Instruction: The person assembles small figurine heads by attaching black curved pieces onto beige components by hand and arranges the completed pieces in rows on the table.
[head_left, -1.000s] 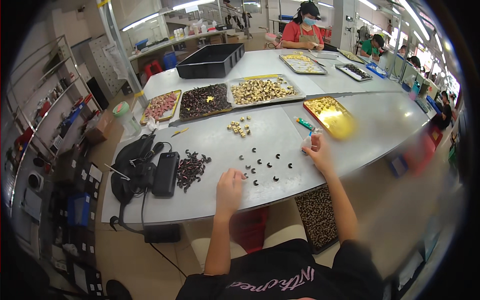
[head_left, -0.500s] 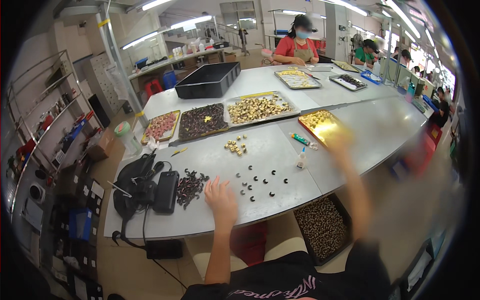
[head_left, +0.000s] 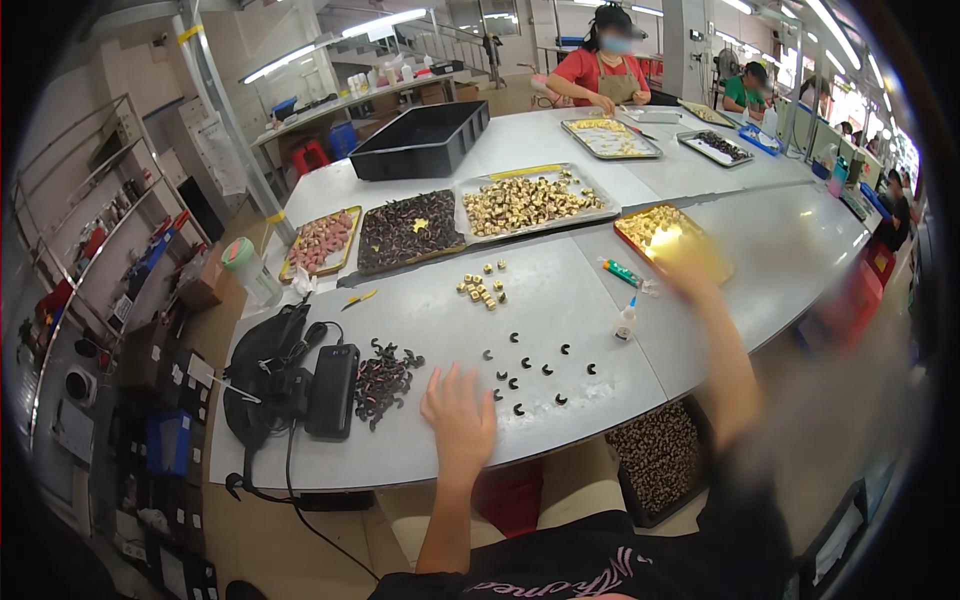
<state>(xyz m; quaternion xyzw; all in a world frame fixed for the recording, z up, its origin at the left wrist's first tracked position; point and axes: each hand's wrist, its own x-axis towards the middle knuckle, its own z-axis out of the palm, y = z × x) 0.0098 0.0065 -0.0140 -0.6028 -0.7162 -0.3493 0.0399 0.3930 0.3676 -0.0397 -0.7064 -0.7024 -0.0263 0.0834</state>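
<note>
Black crescents spaced out on the bench, none seen joined to a cube.
About eleven black crescents (head_left: 561, 399) lie apart on the grey table (head_left: 590, 430), while a heap of dark curved pieces (head_left: 383, 385) remains unsorted to the left. The left hand (head_left: 460, 415) rests between, fingers spread, seemingly holding nothing. The right hand (head_left: 690, 262) blurs over the red-edged tray (head_left: 634, 243) of yellow pieces; I can't tell whether it grips any. Beyond the crescents sit a small cluster of gold-and-dark cubes (head_left: 490, 299) and, rightward, a dropper bottle (head_left: 625, 322), upright and unheld.
</note>
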